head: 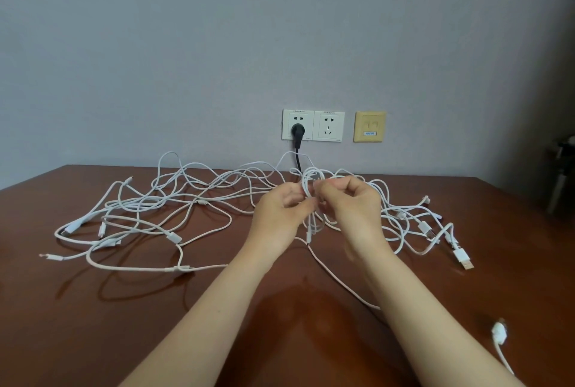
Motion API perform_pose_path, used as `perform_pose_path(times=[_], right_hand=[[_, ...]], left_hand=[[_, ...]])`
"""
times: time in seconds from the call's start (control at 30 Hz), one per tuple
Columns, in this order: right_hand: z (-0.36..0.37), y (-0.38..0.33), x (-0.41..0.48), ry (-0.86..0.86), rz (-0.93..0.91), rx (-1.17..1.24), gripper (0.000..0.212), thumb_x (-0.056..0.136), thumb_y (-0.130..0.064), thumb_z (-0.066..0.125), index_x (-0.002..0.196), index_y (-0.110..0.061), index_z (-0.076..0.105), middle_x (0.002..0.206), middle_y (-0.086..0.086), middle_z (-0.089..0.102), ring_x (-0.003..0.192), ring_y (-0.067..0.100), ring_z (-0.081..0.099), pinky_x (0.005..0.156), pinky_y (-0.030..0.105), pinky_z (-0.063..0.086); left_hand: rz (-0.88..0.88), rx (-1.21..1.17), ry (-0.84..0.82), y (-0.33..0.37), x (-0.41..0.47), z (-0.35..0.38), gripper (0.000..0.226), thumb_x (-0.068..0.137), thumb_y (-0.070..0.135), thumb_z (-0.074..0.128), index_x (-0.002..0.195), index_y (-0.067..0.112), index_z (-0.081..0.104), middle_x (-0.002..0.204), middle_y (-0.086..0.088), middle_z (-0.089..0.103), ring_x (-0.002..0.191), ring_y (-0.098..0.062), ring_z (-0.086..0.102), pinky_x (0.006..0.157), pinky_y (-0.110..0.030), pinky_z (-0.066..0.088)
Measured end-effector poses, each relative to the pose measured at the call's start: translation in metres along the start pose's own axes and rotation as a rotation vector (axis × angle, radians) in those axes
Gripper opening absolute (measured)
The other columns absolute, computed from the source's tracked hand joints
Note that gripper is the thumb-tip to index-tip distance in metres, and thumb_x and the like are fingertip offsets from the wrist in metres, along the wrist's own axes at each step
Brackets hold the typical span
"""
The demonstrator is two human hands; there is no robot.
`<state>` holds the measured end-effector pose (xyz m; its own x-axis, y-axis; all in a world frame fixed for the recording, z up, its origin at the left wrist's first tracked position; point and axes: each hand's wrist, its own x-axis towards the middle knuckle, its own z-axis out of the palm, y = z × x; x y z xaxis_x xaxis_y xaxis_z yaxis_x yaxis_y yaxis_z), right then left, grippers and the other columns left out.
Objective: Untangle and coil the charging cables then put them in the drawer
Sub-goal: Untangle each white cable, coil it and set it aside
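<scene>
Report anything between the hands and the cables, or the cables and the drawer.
Nothing: left hand and right hand pinch the cable loops. The tangle on the table ties them down; no drawer shows.

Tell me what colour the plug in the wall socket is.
The plug is black, shown best in the head view.

Pale blue-grey wall [217,44] fills the upper half, in soft, even light. White double socket [313,125] sits low on the wall, with a black plug [298,130] in its left outlet. Just right of the socket is a yellowed data-port plate [369,126]. Below the socket is a glossy reddish-brown tabletop [93,324]. Far right of the socket, a dark corner with a blurred object [560,175] — can't tell what.
</scene>
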<state>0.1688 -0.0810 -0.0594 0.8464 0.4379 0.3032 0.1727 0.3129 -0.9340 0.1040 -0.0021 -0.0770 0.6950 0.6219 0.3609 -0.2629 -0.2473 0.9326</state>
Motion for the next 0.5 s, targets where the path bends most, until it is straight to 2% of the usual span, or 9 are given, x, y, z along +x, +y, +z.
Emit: perform_pose_path(times=[0.13,0.4,0.5], right_hand=[[0.0005,0.0027,0.0018,0.025,0.000,-0.069,0.021,0.076,-0.002,0.068,0.062,-0.012,0.055,0.058,0.005,0.051,0.048,0.012,0.045,0.053,0.024,0.037],[-0.0001,0.0023,0.0008,0.054,-0.018,-0.101,0.025,0.074,0.000,0.067,0.056,-0.012,0.053,0.054,0.005,0.047,0.047,0.013,0.041,0.054,0.027,0.037],[-0.0008,0.0017,0.0003,0.055,-0.036,-0.118,0.029,0.073,-0.001,0.067,0.053,-0.012,0.050,0.052,0.004,0.046,0.048,0.014,0.040,0.056,0.027,0.036]], left_hand=[[0.022,0.021,0.022,0.0020,-0.0013,0.0024,0.023,0.080,0.004,0.069,0.080,0.026,0.063,0.080,0.008,0.068,0.081,-0.012,0.063,0.081,-0.034,0.049],[0.034,0.049,0.061,0.0028,-0.0026,0.0033,0.033,0.077,0.001,0.068,0.088,0.031,0.062,0.091,0.000,0.071,0.076,-0.016,0.065,0.079,-0.038,0.051],[0.045,0.058,0.059,0.0031,-0.0038,0.0046,0.036,0.078,0.001,0.067,0.090,0.034,0.063,0.092,0.000,0.073,0.080,-0.019,0.068,0.084,-0.043,0.054]])
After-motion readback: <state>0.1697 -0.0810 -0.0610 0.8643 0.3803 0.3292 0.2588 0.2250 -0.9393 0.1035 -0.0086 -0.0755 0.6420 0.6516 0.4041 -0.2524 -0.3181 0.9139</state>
